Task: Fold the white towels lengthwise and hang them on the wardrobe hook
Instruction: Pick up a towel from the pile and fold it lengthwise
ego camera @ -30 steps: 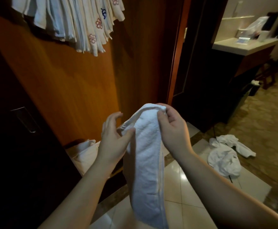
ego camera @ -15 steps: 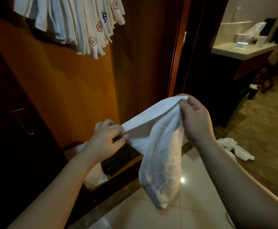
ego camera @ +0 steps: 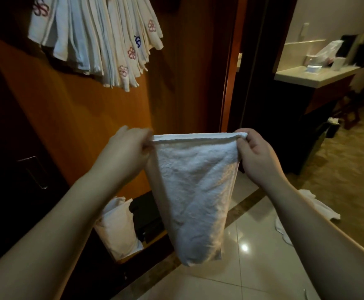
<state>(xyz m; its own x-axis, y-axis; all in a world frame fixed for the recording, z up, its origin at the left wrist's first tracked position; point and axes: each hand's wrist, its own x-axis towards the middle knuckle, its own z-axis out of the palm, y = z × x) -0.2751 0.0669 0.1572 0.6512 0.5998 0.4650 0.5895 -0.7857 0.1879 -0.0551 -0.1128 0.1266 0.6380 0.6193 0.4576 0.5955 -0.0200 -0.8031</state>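
A white towel (ego camera: 194, 191) hangs in front of me, its top edge stretched level between my hands. My left hand (ego camera: 127, 146) pinches the top left corner and my right hand (ego camera: 255, 152) pinches the top right corner. The towel narrows toward its bottom end above the tiled floor. Several folded white towels (ego camera: 98, 37) with embroidered flowers hang at the upper left against the wooden wardrobe panel (ego camera: 85, 131). The hook itself is hidden.
A white bag or pillow (ego camera: 118, 228) leans in the wardrobe's low opening. More white towels (ego camera: 306, 211) lie crumpled on the floor behind my right forearm. A dark door with a handle (ego camera: 34, 169) is at left; a counter (ego camera: 313, 74) stands at the back right.
My hands have drawn apart and spread the towel's top edge out flat and level. One second ago the towel was bunched between them. The view has tilted slightly upward.
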